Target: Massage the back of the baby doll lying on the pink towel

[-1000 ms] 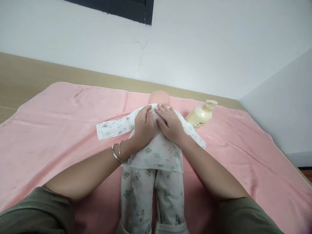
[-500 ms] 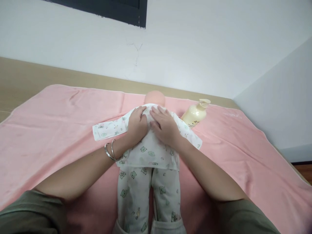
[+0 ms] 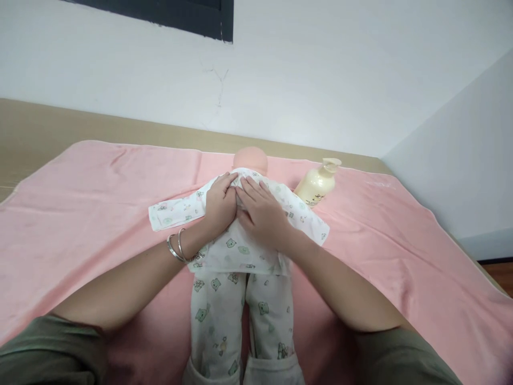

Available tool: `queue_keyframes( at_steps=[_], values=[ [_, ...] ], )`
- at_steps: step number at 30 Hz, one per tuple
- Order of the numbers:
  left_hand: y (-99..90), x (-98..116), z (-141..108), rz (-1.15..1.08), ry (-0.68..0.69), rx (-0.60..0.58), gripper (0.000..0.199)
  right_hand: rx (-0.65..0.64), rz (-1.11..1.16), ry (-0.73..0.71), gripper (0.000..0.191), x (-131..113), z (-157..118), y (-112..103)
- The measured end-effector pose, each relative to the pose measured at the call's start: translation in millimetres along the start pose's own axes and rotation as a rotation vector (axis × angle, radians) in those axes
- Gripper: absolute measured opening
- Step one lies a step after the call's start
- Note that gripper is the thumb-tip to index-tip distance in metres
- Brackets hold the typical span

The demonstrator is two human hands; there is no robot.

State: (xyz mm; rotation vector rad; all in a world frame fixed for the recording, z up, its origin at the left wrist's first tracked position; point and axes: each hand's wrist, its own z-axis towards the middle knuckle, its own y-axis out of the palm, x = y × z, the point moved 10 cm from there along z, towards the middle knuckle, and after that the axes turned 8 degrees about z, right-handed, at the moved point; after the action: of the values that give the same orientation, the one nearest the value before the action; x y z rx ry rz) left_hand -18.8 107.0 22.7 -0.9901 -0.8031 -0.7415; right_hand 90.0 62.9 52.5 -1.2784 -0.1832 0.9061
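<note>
A baby doll (image 3: 250,159) lies on a pink blanket (image 3: 100,182), its round head at the far end. It is dressed in a white printed shirt (image 3: 240,251) with both sleeves spread out, and matching trousers (image 3: 218,315). My left hand (image 3: 221,204) rests on the upper left of the shirt, fingers stretched toward the head. Beside it my right hand (image 3: 262,211) lies flat on the upper middle of the shirt, its fingers pointing up and left. The two hands almost meet; neither grips anything. The doll's face is hidden.
A cream pump bottle (image 3: 316,184) leans on the blanket just beyond the doll's right sleeve. Behind the blanket runs a tan surface edge (image 3: 160,128) against a white wall (image 3: 300,75). A dark frame (image 3: 192,16) is on the wall at top left.
My right hand has slid slightly left, closer to my left hand, and stays on the shirt. The whole view has shifted a little. Doll and bottle lie as before.
</note>
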Motion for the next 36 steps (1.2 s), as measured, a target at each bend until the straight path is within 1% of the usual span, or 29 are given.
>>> queue_keyframes(
  at_steps=[1, 3, 5, 6, 7, 8, 9, 12, 13, 14, 15, 16, 18, 21, 22, 23, 24, 26, 29, 30, 31, 32, 33, 34, 36],
  values=[
    [0.1, 1.7, 0.3, 0.010, 0.013, -0.003, 0.046, -0.023, 0.029, 0.010, 0.056, 10.5, 4.8, -0.4],
    [0.1, 6.3, 0.3, 0.040, 0.046, -0.008, 0.047, -0.026, 0.058, 0.082, 0.058, 34.7, 12.9, -4.8],
    [-0.1, 9.9, -0.1, 0.069, 0.066, -0.009, 0.047, 0.022, 0.047, 0.205, 0.062, 53.7, 14.4, -11.4],
    [-0.2, 10.9, -0.3, 0.079, 0.068, -0.009, 0.047, 0.057, 0.032, 0.263, 0.063, 57.3, 11.9, -14.2],
    [-0.2, 11.7, -0.5, 0.086, 0.069, -0.009, 0.047, 0.092, 0.013, 0.307, 0.063, 56.0, 7.8, -16.2],
    [0.0, 12.0, -0.5, 0.090, 0.068, -0.009, 0.047, 0.120, -0.010, 0.328, 0.062, 49.2, 2.8, -16.6],
    [0.4, 11.9, -0.3, 0.093, 0.065, -0.011, 0.047, 0.138, -0.034, 0.319, 0.060, 37.6, -2.2, -15.6],
    [2.3, 9.1, 1.9, 0.090, 0.051, -0.024, 0.046, 0.121, -0.087, 0.169, 0.058, -7.9, -13.2, -5.0],
    [2.4, 8.3, 3.0, 0.089, 0.049, -0.025, 0.046, 0.101, -0.092, 0.115, 0.058, -18.6, -14.9, -1.3],
    [2.1, 8.0, 4.0, 0.093, 0.049, -0.023, 0.045, 0.084, -0.084, 0.075, 0.059, -24.0, -15.1, 1.0],
    [2.0, 9.0, 4.3, 0.107, 0.056, -0.022, 0.045, 0.069, -0.063, 0.051, 0.059, -23.5, -13.4, 1.8],
    [2.7, 11.5, 3.7, 0.134, 0.073, -0.029, 0.045, 0.052, -0.029, 0.039, 0.059, -17.8, -9.6, 1.6],
    [6.8, 20.6, -2.0, 0.224, 0.126, -0.064, 0.046, 0.026, 0.053, 0.060, 0.057, 6.0, 2.0, -2.2],
    [13.8, 36.3, -20.3, 0.346, 0.197, -0.109, 0.048, 0.047, 0.113, 0.197, 0.058, 50.7, 17.2, -13.0],
    [15.4, 39.6, -26.6, 0.359, 0.204, -0.119, 0.051, 0.067, 0.106, 0.242, 0.058, 59.5, 18.6, -16.2],
    [17.2, 41.5, -31.5, 0.359, 0.204, -0.135, 0.054, 0.085, 0.086, 0.275, 0.057, 63.0, 17.8, -18.3],
    [18.8, 41.9, -34.3, 0.350, 0.198, -0.152, 0.055, 0.103, 0.053, 0.293, 0.057, 60.7, 14.8, -19.3],
    [18.3, 38.2, -31.5, 0.317, 0.167, -0.165, 0.054, 0.131, -0.033, 0.286, 0.055, 41.8, 4.3, -18.2],
    [11.8, 25.5, -11.9, 0.270, 0.095, -0.151, 0.048, 0.116, -0.129, 0.180, 0.055, -1.9, -12.7, -8.8],
    [10.1, 21.6, -4.9, 0.268, 0.078, -0.152, 0.047, 0.097, -0.135, 0.146, 0.056, -12.2, -16.1, -5.0],
    [9.6, 19.3, 0.6, 0.277, 0.073, -0.161, 0.046, 0.078, -0.124, 0.127, 0.056, -17.4, -17.5, -1.9],
    [9.6, 19.1, 4.2, 0.301, 0.082, -0.169, 0.045, 0.063, -0.099, 0.128, 0.056, -16.5, -16.8, -0.3],
    [9.9, 21.7, 5.2, 0.342, 0.113, -0.171, 0.045, 0.058, -0.064, 0.148, 0.056, -9.8, -14.0, -0.2],
    [10.7, 27.5, 3.5, 0.400, 0.168, -0.168, 0.044, 0.064, -0.026, 0.181, 0.055, 1.7, -9.7, -1.8],
    [13.1, 43.6, -7.3, 0.551, 0.307, -0.143, 0.044, 0.095, 0.033, 0.276, 0.055, 33.1, 0.7, -7.8]
  ],
)
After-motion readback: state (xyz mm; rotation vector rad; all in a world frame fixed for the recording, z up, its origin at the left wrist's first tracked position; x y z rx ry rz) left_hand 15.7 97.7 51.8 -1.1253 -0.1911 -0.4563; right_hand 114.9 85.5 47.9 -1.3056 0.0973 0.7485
